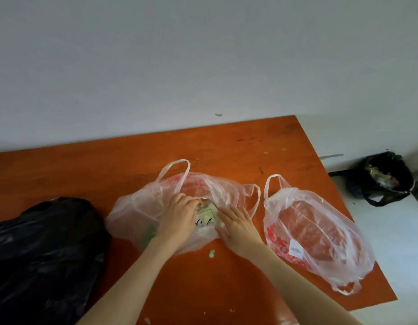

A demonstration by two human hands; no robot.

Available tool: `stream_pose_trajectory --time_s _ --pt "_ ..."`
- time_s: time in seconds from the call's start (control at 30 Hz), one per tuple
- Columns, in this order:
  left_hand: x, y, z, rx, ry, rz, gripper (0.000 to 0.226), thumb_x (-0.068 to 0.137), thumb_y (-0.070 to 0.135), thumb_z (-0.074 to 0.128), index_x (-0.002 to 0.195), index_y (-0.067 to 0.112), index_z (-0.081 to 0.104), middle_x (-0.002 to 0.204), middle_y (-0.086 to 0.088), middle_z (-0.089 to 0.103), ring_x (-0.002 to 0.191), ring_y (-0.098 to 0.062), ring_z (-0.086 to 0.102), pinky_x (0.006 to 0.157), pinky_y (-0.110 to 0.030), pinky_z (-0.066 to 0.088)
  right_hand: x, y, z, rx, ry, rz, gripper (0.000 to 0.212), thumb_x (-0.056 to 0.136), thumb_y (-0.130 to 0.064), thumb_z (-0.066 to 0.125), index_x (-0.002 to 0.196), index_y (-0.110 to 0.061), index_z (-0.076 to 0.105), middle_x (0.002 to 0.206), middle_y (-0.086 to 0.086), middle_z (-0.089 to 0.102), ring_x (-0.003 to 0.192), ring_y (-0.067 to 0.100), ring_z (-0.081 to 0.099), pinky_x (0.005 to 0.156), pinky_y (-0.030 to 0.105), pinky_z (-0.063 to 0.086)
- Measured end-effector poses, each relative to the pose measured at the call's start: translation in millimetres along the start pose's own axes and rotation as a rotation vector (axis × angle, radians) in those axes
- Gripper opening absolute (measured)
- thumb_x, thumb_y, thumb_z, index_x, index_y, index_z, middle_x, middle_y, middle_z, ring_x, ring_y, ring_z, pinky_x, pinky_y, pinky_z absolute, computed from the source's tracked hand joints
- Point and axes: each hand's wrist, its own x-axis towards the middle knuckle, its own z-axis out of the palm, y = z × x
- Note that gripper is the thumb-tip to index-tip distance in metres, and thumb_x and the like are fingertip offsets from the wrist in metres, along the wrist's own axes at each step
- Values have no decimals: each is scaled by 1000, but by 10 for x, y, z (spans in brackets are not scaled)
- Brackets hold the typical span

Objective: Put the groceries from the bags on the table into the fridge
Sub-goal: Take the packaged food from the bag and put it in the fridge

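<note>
A clear plastic bag point(137, 214) with red print lies in the middle of the orange table point(226, 146), its mouth spread wide. Inside it sits a pale green and white package point(205, 219) with dark writing. My left hand point(177, 216) reaches into the bag, fingers curled on the package's top left edge. My right hand point(238, 228) lies flat against the package's right side, fingers together. A second clear bag point(315, 235) with red print and a white label lies to the right, holding something reddish. A black plastic bag point(46, 249) bulges at the left.
A black-lined bin point(381, 179) with scraps stands on the pale floor beyond the table's right edge. Small green crumbs point(212, 253) dot the tabletop. A plain white wall runs behind the table.
</note>
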Motion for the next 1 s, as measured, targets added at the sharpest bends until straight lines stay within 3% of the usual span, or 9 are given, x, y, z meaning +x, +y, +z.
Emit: stream_pose_trajectory --time_s 0.2,0.37,0.47,0.63,0.77,0.83,0.9,0.93,1.0 --pt "273 -29 261 34 -212 -28 43 97 36 36 137 19 39 137 3 46 131 -14 34 117 -36 14 45 157 197 175 63 -25 60 89 -44 25 143 -18 32 152 -2 29 144 16 15 115 27 4" --pt "376 -89 447 -139 -303 -170 39 99 35 32 131 18 46 127 1 53 120 -15 49 115 -46 18 72 270 273 249 86 -8 62 87 -49 25 136 -16 43 148 -2 37 142 17 22 117 30 13" --pt "428 -88 498 -242 -222 -276 29 97 29 39 115 19 59 112 2 56 102 -13 55 108 -46 30 65 340 306 246 60 -4 47 94 -38 45 135 -16 45 149 -3 35 143 16 20 119 36 17" --pt "490 -71 474 -249 -104 -366 16 91 25 54 77 31 60 88 15 53 72 -4 50 102 -46 35 49 355 313 234 46 5 47 94 -36 48 137 -19 41 151 -6 31 144 12 15 117 29 11" --pt "413 -105 344 -145 -28 -301 21 91 18 50 71 25 53 87 9 56 88 -4 49 103 -38 22 25 371 299 244 45 28 51 93 -35 50 140 -23 37 150 -8 32 143 12 18 117 34 23" --pt "312 -136 259 -148 2 -245 16 93 21 49 76 22 48 87 10 56 88 -5 48 102 -36 26 16 369 276 252 46 64 55 92 -33 52 142 -22 33 150 -6 33 141 13 23 115 31 26" --pt "203 -170 195 -192 28 -230 14 94 22 46 80 19 44 85 6 56 74 -6 51 82 -25 44 22 375 272 250 52 81 56 91 -31 53 142 -20 34 149 -4 34 140 14 26 112 29 26" --pt "160 -182 156 -209 40 -240 14 94 22 45 81 18 43 83 3 55 66 -6 49 66 -19 43 21 367 265 250 50 84 55 91 -30 54 142 -19 35 149 -4 35 140 14 26 112 30 26" --pt "97 -196 74 -234 79 -260 12 93 21 46 82 17 43 82 1 53 58 -3 44 49 -14 34 40 353 256 260 51 90 52 91 -28 54 140 -17 39 148 -2 38 139 16 29 113 32 27"
